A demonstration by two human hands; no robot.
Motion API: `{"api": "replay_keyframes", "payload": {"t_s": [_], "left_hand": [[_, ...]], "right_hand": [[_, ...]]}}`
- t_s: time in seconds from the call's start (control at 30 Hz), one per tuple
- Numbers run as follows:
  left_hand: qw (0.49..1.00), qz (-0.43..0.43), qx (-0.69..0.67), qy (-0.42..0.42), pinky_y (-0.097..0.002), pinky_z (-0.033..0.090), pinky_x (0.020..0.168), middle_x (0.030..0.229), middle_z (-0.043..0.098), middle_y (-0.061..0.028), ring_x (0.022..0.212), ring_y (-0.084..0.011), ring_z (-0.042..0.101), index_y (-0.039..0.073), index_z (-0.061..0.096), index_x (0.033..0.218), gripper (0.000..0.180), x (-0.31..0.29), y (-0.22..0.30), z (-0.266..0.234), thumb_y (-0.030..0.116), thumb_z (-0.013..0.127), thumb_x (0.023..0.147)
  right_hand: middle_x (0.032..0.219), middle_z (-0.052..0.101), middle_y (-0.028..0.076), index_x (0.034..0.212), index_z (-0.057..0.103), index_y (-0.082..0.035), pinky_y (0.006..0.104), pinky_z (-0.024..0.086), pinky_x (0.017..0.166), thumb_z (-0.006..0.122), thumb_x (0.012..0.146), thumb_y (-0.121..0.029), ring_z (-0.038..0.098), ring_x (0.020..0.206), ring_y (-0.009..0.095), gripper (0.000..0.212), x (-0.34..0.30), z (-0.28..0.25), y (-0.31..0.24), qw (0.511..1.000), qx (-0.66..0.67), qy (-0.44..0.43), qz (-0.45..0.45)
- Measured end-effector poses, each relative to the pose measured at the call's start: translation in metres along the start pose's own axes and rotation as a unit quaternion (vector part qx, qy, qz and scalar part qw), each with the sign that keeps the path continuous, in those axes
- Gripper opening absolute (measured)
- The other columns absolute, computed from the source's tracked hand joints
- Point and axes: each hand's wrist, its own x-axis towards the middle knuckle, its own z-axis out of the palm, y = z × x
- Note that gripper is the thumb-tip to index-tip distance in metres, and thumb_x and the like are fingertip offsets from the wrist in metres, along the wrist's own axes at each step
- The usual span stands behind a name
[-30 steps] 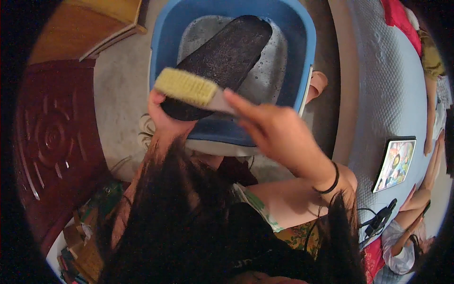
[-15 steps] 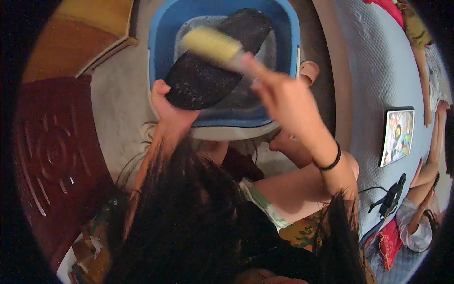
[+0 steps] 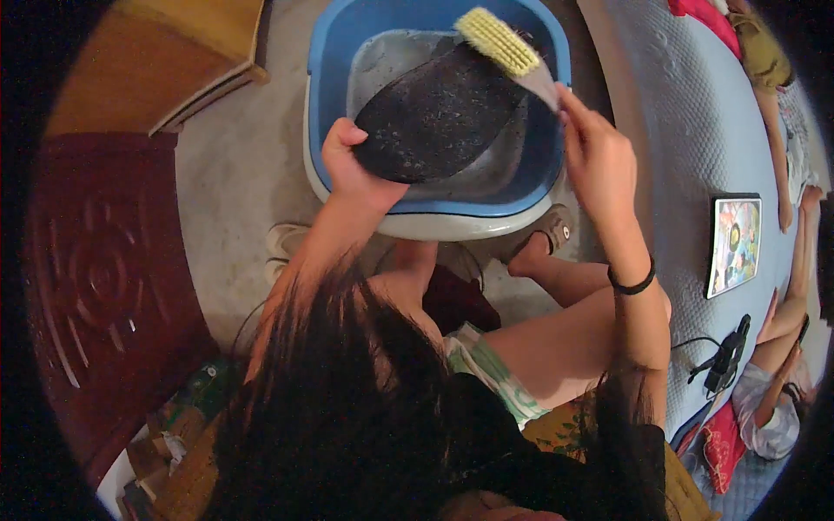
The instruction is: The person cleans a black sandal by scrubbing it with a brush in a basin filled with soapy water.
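Observation:
My left hand grips the near left end of a long black sole-shaped piece, thumb on its upper face. Wet suds speckle that face. The piece is held tilted over a blue tub with a pale outer shell, and soapy water shows inside it. My right hand is closed round the pale handle of a scrub brush. Its yellow bristles face up and left, near the far right end of the black piece. Whether they touch it I cannot tell.
A wooden cabinet and a dark red carved panel stand at the left. On the blue quilted bed at the right are a tablet, a black charger and another person's legs. Slippers are by the tub.
The brush has gone from across the middle of the black piece to its far right end. My right hand has moved right, while the tub sits further right in view.

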Motion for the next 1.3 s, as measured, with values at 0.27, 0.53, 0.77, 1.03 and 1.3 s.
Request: {"api": "replay_keyframes", "payload": {"t_s": [0.27,0.53,0.77,1.03,1.3], "left_hand": [[0.996,0.013,0.011,0.083,-0.0441,0.038,0.092,0.11,0.055,-0.0157,0.101,-0.0328,0.052,0.0,0.052,0.112,0.063,0.002,-0.005,0.002,0.028,0.043,0.056],[0.997,0.017,0.022,0.079,-0.0444,0.039,0.091,0.111,0.055,-0.0156,0.101,-0.033,0.053,0.001,0.051,0.113,0.065,-0.001,-0.002,0.0,0.028,0.043,0.054],[0.999,0.028,0.02,0.033,-0.0444,0.04,0.09,0.11,0.056,-0.0161,0.099,-0.0336,0.054,0.0,0.052,0.111,0.065,0.001,0.001,-0.001,0.028,0.043,0.054],[0.998,0.031,0.04,0.023,-0.0435,0.04,0.09,0.109,0.056,-0.0165,0.098,-0.0337,0.054,-0.001,0.052,0.11,0.064,0.004,-0.002,0.007,0.027,0.043,0.053],[0.992,0.096,0.022,0.077,-0.0466,0.046,0.079,0.101,0.059,-0.0144,0.089,-0.034,0.057,0.004,0.055,0.103,0.055,0.001,0.0,0.0,0.028,0.048,0.054]], "right_hand": [[0.084,0.053,0.008,0.123,0.047,-0.025,0.0382,0.048,0.055,0.052,0.067,0.007,0.056,0.068,0.03,0.064,-0.014,0.004,-0.015,0.993,0.061,-0.048,-0.095],[0.081,0.051,0.007,0.122,0.048,-0.026,0.0359,0.047,0.049,0.054,0.078,-0.007,0.056,0.064,0.027,0.049,-0.017,-0.003,-0.013,0.992,0.064,-0.094,-0.053],[0.073,0.05,0.011,0.122,0.049,-0.02,0.0397,0.046,0.053,0.053,0.083,-0.015,0.055,0.06,0.03,0.039,-0.029,-0.005,-0.024,0.983,0.131,-0.118,-0.045],[0.074,0.058,0.019,0.114,0.055,-0.008,0.0408,0.045,0.06,0.053,0.081,-0.009,0.058,0.065,0.033,0.033,-0.009,0.0,-0.002,0.989,0.142,-0.047,-0.002],[0.066,0.052,0.017,0.12,0.051,-0.015,0.0414,0.043,0.055,0.056,0.08,-0.012,0.055,0.06,0.033,0.041,-0.013,0.003,-0.019,0.977,0.169,-0.11,-0.076]]}}
